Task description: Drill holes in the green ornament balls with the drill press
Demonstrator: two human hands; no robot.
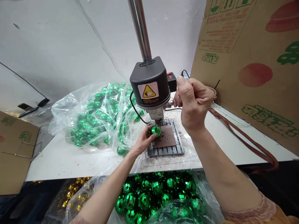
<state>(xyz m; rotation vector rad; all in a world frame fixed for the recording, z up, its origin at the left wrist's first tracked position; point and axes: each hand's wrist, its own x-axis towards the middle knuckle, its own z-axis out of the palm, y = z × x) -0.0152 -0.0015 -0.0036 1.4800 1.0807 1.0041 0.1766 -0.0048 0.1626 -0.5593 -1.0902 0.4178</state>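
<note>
My left hand [145,140] pinches a shiny green faceted ball [155,131], like a small disco ball, between thumb and fingers. The ball sits directly beneath the chuck [159,121] of a black bench drill press [149,77]; whether a bit touches it I cannot make out. Under it lies a brown board [167,137] on the slotted grey metal base [165,152], strewn with dark shavings. To the right of the drill head, my right hand [195,99] is closed in a fist around the feed handle, most of which the fingers hide.
Clear plastic bags of green balls [93,118] lie on the white table [53,161] at left. Below the front edge are an open bag of green balls [144,200] and some gold ones [72,193]. A tall carton [252,62] and a brown strap [245,137] are at right.
</note>
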